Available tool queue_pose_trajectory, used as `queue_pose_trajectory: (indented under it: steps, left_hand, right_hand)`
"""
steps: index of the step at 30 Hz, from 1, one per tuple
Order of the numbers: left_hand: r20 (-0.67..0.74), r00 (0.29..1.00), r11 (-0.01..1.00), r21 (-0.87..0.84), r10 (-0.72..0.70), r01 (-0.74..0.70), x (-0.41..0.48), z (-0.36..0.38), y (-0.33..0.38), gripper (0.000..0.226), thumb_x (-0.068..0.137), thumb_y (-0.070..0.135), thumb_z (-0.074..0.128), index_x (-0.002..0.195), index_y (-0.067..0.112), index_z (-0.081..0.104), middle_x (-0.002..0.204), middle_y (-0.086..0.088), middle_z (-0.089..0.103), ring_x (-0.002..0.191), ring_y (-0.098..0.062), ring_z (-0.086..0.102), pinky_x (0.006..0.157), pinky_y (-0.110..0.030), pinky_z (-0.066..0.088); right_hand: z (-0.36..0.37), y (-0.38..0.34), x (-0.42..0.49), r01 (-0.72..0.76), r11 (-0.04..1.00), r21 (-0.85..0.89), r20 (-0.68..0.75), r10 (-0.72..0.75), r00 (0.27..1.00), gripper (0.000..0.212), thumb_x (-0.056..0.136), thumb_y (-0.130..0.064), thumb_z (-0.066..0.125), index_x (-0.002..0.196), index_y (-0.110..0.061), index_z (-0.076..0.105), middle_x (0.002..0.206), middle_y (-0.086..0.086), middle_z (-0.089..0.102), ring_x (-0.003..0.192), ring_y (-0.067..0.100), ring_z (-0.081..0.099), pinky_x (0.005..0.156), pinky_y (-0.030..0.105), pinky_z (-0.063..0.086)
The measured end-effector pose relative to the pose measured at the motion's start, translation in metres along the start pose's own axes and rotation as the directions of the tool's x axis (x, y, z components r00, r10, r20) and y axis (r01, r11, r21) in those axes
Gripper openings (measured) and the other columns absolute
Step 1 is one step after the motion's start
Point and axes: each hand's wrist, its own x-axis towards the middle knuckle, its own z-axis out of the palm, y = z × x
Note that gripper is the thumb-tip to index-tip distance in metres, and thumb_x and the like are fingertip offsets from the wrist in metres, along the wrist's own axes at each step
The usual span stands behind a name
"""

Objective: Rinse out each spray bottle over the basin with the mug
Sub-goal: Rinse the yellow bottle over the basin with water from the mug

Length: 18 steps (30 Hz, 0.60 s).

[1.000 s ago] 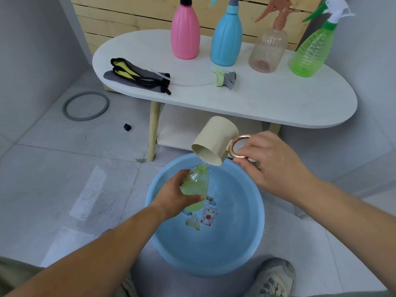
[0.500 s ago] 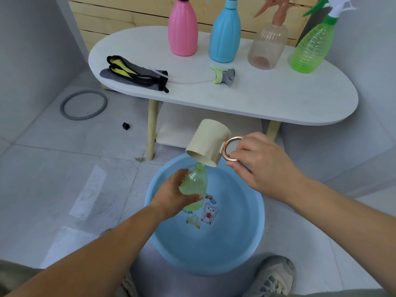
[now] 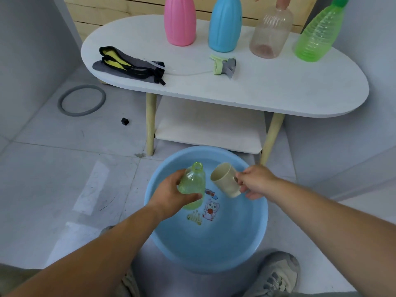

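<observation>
Since the earlier frames the mug [image 3: 226,179] has been lowered from above the bottle's mouth, where it was tipped mouth-down, and is now held just beside the small green bottle [image 3: 192,185], over the far half of the basin [image 3: 214,249]. The mug's long axis is tilted, with its open mouth turned up and to the left and its base down towards the basin's right side. It is gripped at its handle side by the right hand [image 3: 256,182], whose fingers are curled closed there; the handle itself is hidden.

The green bottle is held over the basin's far left part, close to upright, its uncapped mouth pointed up and away towards the table [image 3: 278,88] beyond the basin. It is wrapped at its lower body by the left hand [image 3: 171,194], thumb in front and fingers behind.

On the table beyond the basin a pink bottle [image 3: 180,20], a blue bottle [image 3: 225,24], a clear bottle [image 3: 271,33] and a larger green bottle [image 3: 317,37] are stood in a row, with a loose spray head [image 3: 224,65] and a grey-and-yellow cloth [image 3: 130,65] laid nearer the basin. A shoe [image 3: 276,273] is seen at the basin's near right edge.
</observation>
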Motion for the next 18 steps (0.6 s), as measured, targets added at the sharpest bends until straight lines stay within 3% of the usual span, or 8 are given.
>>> queue_pose_trajectory:
  steps: [4,9,18]
  left_hand:
    - [-0.007,1.000,1.000,-0.003,-0.006,0.006,0.001,0.000,-0.002,0.069,0.069,0.036,0.093,0.129,0.038,0.059,0.119,0.018,0.066,0.114,-0.004,0.061,0.097,-0.027,0.051]
    - [-0.004,1.000,1.000,0.013,-0.018,0.018,0.002,0.001,-0.008,0.069,0.068,0.036,0.093,0.128,0.040,0.059,0.118,0.021,0.066,0.117,0.001,0.059,0.101,-0.029,0.049]
    - [0.008,0.999,0.999,0.029,-0.044,0.043,0.004,0.004,-0.013,0.072,0.067,0.039,0.093,0.129,0.039,0.057,0.120,0.019,0.065,0.118,-0.001,0.058,0.099,-0.027,0.050]
  right_hand:
    - [0.021,0.021,0.012,-0.105,0.993,0.056,0.033,0.104,0.994,0.028,0.094,-0.035,0.058,0.084,-0.011,0.068,0.075,0.009,0.073,0.074,0.029,0.071,0.073,0.039,0.063]
    - [0.039,0.036,0.020,-0.095,0.995,0.014,0.030,0.095,0.995,0.031,0.095,-0.036,0.055,0.086,-0.010,0.069,0.079,0.011,0.074,0.083,0.033,0.073,0.073,0.043,0.063]
    - [0.044,0.042,0.033,-0.010,0.984,-0.175,0.012,0.013,1.000,0.036,0.097,-0.037,0.049,0.084,-0.011,0.069,0.080,0.010,0.074,0.073,0.031,0.073,0.076,0.040,0.062]
